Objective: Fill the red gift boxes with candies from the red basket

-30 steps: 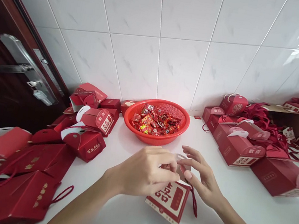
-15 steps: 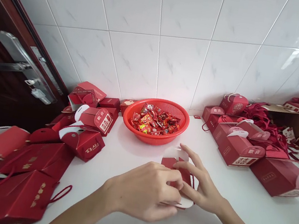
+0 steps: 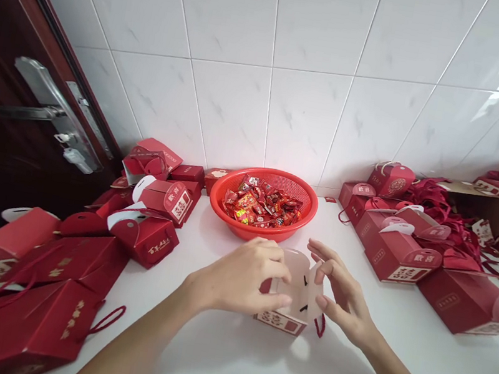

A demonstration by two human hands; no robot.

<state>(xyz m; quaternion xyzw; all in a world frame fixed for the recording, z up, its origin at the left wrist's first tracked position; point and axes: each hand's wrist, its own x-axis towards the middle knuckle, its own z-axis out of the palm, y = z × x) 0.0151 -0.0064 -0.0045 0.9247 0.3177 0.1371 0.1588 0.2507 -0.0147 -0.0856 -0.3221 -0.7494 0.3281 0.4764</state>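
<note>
We've room on the white tabletop (image 3: 221, 366) nearest us, plus the strip between our right hand (image 3: 346, 297) and right-side gift boxes (image 3: 402, 255). Blocking us: open gift box (image 3: 299, 294), red plastic colander (image 3: 252, 231) beyond, tiled wall (image 3: 302, 119), left-side gift boxes (image 3: 149, 240).

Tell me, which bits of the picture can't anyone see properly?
In the head view:
Most of the left side of the small red paper box with white insides: hidden behind the left hand.
Whatever lies beneath the top red-wrapped sweets in the round red plastic basket: covered by those sweets.
Tiny writing on the wrappers: too small.
The near end of the big dark-red paper box: cut off by the bottom edge.
</note>
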